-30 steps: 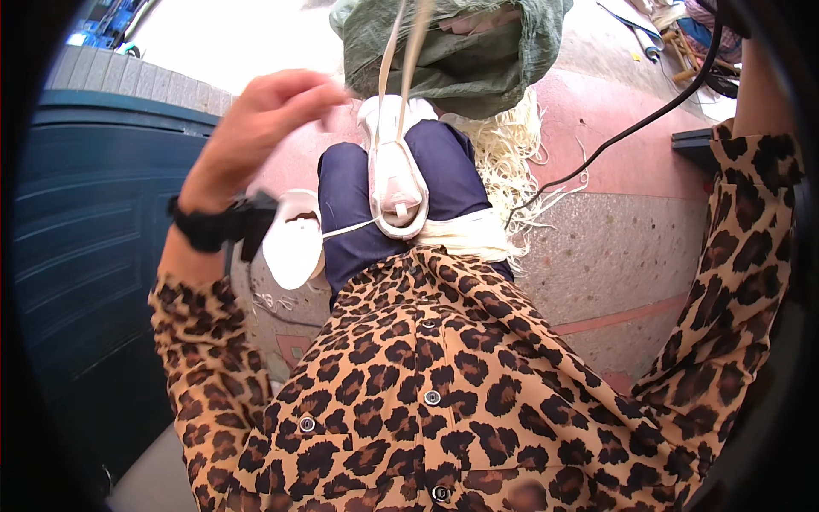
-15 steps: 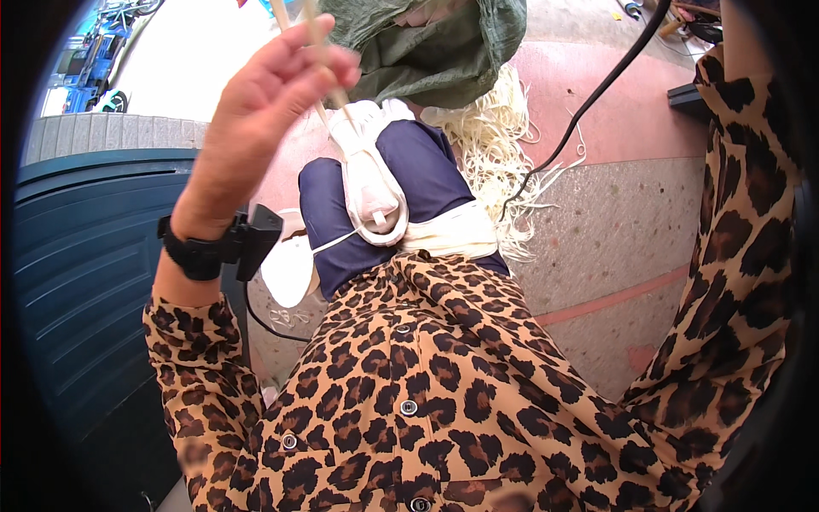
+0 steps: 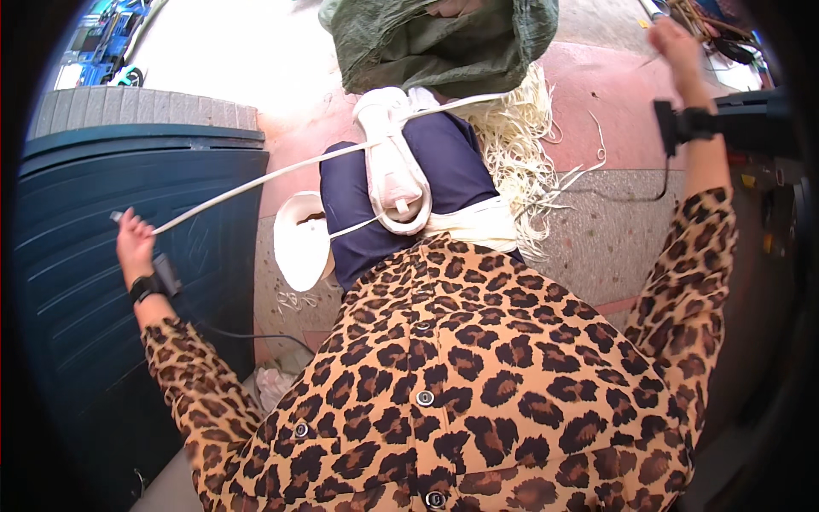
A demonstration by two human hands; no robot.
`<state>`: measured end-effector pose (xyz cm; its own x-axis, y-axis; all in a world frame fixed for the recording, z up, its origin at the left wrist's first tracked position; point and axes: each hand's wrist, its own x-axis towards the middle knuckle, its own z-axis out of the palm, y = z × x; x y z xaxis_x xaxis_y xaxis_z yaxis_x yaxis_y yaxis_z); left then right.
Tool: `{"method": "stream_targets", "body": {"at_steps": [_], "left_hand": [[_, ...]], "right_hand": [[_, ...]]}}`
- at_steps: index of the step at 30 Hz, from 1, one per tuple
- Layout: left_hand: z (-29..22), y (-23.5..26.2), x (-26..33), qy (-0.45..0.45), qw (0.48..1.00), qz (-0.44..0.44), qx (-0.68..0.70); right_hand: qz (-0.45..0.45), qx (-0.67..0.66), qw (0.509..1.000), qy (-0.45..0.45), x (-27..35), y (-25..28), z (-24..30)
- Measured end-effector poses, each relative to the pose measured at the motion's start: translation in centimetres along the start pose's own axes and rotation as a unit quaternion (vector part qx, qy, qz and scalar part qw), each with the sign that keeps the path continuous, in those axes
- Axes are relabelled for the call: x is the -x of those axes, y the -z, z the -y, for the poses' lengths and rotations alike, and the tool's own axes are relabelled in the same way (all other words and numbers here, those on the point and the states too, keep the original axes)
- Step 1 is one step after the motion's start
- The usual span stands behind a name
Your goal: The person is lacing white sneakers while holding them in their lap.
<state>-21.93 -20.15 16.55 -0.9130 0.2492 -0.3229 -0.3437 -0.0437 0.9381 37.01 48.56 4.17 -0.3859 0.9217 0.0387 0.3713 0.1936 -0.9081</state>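
Observation:
A white shoe lies across my dark-trousered thighs, its opening toward me with pale stuffing inside. My left hand, far out to the left, is closed on a whitish shoelace. That lace runs taut to the shoe and continues from its other side toward the right. High at the right, my right hand is raised with curled fingers; what they hold, if anything, is too blurred to make out. A bundle of cream laces rests on my lap. Beside my left thigh sits a white shoe-like piece.
A green woven sack stands beyond my knees. Next to it a heap of loose cream laces spreads over the floor. A dark teal ribbed panel rises on my left. Dark equipment stands at the right, and a black cable trails at lower left.
My left hand has moved from above the shoe out to the left, drawing the lace straight. My right hand has come into view at upper right. The lace now stretches sideways across the shoe.

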Motion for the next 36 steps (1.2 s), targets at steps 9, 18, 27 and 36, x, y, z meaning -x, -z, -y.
{"method": "stream_targets", "body": {"at_steps": [9, 18, 27, 36], "left_hand": [[22.0, -20.6, 8.6, 0.172, 0.901, 0.333, -0.217], [27.7, -22.4, 11.7, -0.073, 0.845, 0.288, -0.445], [28.2, -22.7, 11.6, -0.247, 0.778, 0.209, -0.538], [28.4, -23.6, 11.2, -0.299, 0.690, 0.221, -0.621]], "right_hand": [[0.355, -0.014, 0.924, 0.142, 20.5, -29.0, 4.8], [0.304, 0.187, 0.923, 0.143, 21.7, -32.8, 5.1], [0.243, 0.280, 0.870, 0.324, 22.2, -33.2, 5.8], [0.168, 0.324, 0.873, 0.323, 22.8, -33.0, 5.8]]}}
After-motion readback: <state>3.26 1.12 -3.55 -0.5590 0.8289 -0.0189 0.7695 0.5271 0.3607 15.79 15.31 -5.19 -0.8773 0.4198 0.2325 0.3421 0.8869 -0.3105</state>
